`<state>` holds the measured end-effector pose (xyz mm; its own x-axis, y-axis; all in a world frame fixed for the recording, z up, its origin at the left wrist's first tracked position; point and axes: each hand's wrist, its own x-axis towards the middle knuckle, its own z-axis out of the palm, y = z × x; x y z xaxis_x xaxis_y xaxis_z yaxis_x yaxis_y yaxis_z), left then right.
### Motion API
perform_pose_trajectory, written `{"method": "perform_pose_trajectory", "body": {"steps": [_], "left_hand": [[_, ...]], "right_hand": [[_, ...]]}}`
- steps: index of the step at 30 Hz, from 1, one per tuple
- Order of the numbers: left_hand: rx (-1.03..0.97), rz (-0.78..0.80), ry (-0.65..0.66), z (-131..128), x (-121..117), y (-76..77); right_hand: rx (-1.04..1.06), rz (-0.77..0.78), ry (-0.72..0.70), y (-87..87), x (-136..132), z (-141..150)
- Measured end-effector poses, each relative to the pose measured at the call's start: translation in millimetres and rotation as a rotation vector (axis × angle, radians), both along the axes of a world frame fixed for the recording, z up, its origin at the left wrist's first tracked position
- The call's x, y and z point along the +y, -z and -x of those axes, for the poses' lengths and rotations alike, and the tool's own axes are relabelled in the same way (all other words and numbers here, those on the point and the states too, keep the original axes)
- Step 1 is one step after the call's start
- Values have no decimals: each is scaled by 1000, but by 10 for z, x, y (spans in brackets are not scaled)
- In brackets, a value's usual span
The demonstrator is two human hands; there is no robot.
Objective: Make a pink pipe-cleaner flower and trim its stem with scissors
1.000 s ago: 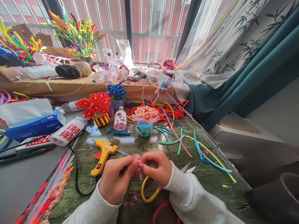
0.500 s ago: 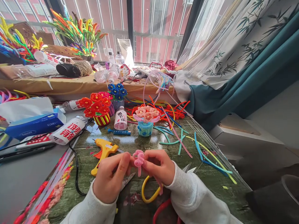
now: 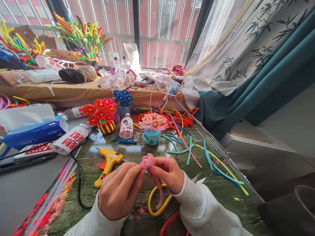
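Tissue box [image 3: 36, 132], blue, at far left; its white tissue runs out of frame. Labelled bottle [image 3: 71, 139] on its side next to it. Red pipe-cleaner flowers [image 3: 100, 109] in a striped pot, partly covering a magenta bunch behind. Yellow glue gun [image 3: 110, 160] on the table, handle end close to the left hand [image 3: 116, 191]. That hand's fingertips touch the left edge of the pink pipe-cleaner flower [image 3: 147, 160]; thumb hard to make out, can't tell if it's pinching. Flower is held above the table, in front of the turquoise pot [image 3: 152, 137] of peach flowers. Right hand [image 3: 168, 173] has thumb and forefinger clamped on its right side. Pink strip [image 3: 160, 193] dangles below, across a yellow loop [image 3: 150, 209]. Red loop [image 3: 168, 224] cut off at bottom; scissor blades [image 3: 200, 178] emerge past the right cuff, sleeve hides any join. Dark bin [image 3: 283, 209], lower right, cropped.
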<state>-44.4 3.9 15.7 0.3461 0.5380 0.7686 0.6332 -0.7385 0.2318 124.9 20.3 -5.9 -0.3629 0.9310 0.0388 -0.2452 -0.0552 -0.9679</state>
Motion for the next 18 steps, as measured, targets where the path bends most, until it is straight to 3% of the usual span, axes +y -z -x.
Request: {"method": "perform_pose_trajectory", "body": {"steps": [5,12,18], "left_hand": [[-199,254,-33,-48,-7,-15],[-467,729,101,-67,16,-60],[-412,779,176,-25,37,-70]], "right_hand": [[-89,-12,41,-11,-20,-4],[-96,-11,-47,-14,-30,-35],[-84,-6,-39,-18,-27,-46]]}}
